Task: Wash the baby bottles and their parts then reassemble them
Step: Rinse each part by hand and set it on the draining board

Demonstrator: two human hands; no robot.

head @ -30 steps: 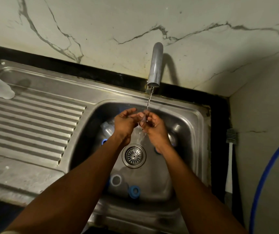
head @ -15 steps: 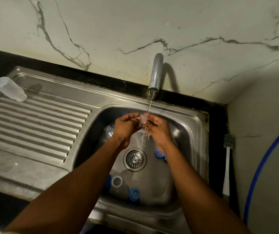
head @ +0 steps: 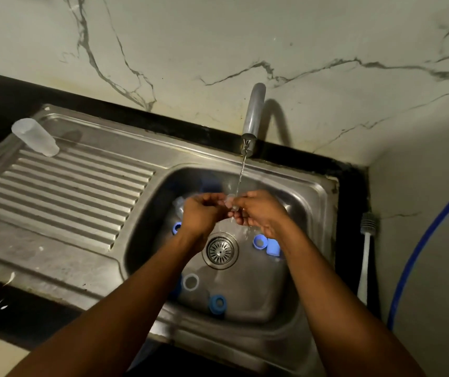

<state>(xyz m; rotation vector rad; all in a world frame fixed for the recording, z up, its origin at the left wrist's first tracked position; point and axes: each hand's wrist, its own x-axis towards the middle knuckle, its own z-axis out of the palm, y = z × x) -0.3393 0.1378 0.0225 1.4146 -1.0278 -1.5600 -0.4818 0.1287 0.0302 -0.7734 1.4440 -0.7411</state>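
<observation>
L hand [head: 198, 216] & R hand [head: 259, 213] are holding a clear part [head: 230, 200], prob a teat, under the tap [head: 253, 112] stream over the far middle of the sink [head: 319, 192], fingers of both pinching it. Prob soft, light, slippery wet: gripping the thicker base rim seems safest

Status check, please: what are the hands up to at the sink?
Left hand and right hand both pinching small clear part under tap stream. Blue rings loose in basin. Nothing blocking.

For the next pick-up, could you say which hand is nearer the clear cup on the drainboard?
Left. The left hand is over the basin, right of the clear cup; the right hand is farther right.
</observation>
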